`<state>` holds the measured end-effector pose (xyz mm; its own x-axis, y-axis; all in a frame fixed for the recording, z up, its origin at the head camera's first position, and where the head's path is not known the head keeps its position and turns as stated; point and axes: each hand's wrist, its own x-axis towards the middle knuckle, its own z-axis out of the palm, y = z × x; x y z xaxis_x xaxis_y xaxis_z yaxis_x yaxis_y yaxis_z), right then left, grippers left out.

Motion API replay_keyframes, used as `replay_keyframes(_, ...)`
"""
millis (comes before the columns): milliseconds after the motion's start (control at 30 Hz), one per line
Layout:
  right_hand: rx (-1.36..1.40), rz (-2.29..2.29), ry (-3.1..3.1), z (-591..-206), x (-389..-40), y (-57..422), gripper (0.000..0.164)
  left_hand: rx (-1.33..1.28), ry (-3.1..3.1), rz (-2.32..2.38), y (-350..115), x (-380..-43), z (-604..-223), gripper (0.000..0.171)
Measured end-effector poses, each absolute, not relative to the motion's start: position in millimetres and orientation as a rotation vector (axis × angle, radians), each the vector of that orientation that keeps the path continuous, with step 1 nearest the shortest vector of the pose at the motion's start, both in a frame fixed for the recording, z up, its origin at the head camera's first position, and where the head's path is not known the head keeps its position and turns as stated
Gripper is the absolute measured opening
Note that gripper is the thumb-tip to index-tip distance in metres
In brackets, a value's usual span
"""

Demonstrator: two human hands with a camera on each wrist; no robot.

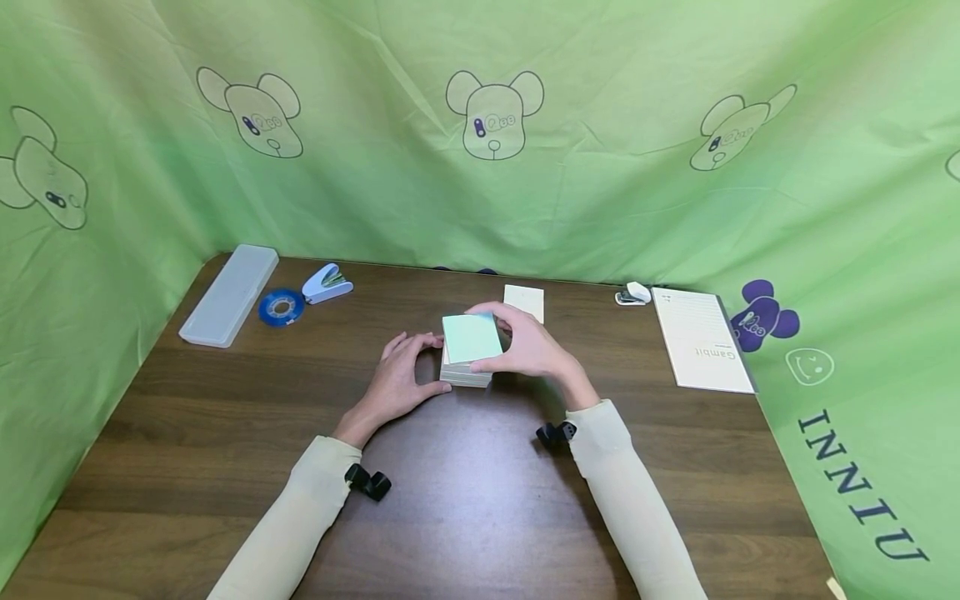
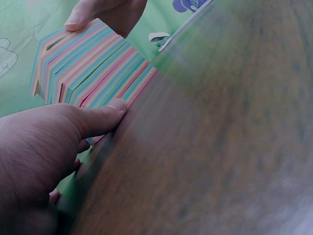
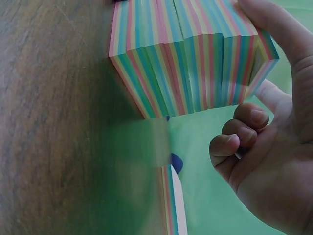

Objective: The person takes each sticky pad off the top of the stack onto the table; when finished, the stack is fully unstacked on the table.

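Observation:
A tall stack of sticky note pads (image 1: 467, 377) stands on the table, its sides striped pink, yellow, blue and green in both wrist views. My left hand (image 1: 397, 379) holds it low at the left, with the thumb (image 2: 115, 110) against the near side by the bottom. Up at the top, my right hand (image 1: 528, 343) pinches the uppermost pad (image 1: 471, 337), pale green on top, between thumb and forefinger. That pad sits slightly askew, with a narrow gap under it at one edge. The other right fingers (image 3: 239, 129) are curled beside the stack.
Behind the stack lies a separate pale pad (image 1: 528, 300). At the left are a translucent case (image 1: 232, 296), blue tape roll (image 1: 281, 308) and blue stapler (image 1: 327, 283). A white stapler (image 1: 634, 293) and notepad (image 1: 701, 337) lie right. Green cloth (image 1: 495, 200) borders the table.

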<state>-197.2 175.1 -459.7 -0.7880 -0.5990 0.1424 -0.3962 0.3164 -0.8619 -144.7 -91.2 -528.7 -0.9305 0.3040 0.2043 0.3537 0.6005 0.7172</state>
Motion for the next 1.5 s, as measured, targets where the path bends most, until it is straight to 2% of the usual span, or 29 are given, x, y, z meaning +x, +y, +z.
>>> replay_keyframes(633,-0.935,-1.405,2.459,-459,-196,174,0.077,-0.565,-2.752,-1.251,-91,-144,-529,0.071)
replay_keyframes(1033,-0.902,-1.541,2.431,-459,-193,177,0.074,-0.559,-2.764,-1.259,-91,-145,-528,0.07)
replay_keyframes(1500,-0.817,-1.625,2.441,-455,-189,198,0.078,-0.572,-2.748,-1.268,-91,-144,-527,0.07)
